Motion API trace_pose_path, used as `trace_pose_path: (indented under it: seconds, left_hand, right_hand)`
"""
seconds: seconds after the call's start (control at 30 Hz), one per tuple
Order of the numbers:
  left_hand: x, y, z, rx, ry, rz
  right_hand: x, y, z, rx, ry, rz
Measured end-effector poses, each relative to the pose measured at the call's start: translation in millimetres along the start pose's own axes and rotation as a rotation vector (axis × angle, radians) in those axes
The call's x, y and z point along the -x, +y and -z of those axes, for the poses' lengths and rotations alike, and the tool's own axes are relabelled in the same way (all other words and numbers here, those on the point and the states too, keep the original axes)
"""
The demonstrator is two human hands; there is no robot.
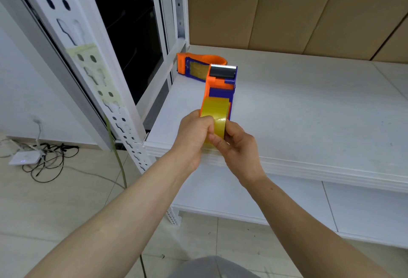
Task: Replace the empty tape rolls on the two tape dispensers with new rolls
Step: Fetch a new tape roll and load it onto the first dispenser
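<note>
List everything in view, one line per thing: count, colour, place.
far dispenser: one, orange and blue, lying at the back left of the shelf board.
near dispenser: one, orange and blue, in front of the far one, cutter end away from the person.
tape roll: one, yellow, at the near dispenser's near end.
shelf board: one, white, under the dispensers.
lower shelf: one, white, below the board.
cardboard sheets: several, brown, behind the shelf.
upright post: one, white, perforated, left of the shelf.
small box: one, white, on the floor at left.
cables: a tangle, black, beside the box.
left hand: one, grip on the tape roll.
right hand: one, grip on the tape roll.
</note>
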State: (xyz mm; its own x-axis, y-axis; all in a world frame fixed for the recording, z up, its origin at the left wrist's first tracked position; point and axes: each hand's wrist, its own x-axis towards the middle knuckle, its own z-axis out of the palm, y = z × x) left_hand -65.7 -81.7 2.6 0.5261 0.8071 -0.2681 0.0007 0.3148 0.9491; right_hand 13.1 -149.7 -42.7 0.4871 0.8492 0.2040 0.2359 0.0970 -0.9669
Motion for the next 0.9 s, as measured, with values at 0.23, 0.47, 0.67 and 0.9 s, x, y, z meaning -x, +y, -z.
trace_pose_path:
  seconds: [0.23, 0.47, 0.67, 0.9]
  left_hand:
    - [-5.0, 3.4, 5.7, 0.066, -0.092, -0.027]
    - [-10.8, -1.8, 8.4, -0.033, -0.131, -0.073]
    - [-12.9, -10.3, 16.4, -0.108, -0.22, -0.147]
    - [-13.9, -17.3, 16.7, -0.134, -0.248, -0.228]
  right_hand:
    - [-21.8, -22.9, 25.9, 0.373, 0.079, 0.226]
    - [-45.9, -46.2, 32.2, 0.792, -0.095, 0.532]
    - [-46.6, -49.1, 30.3, 1.153, -0.202, 0.76]
    - [-53.9, -61.6, 33.5, 1.219, -0.19, 0.572]
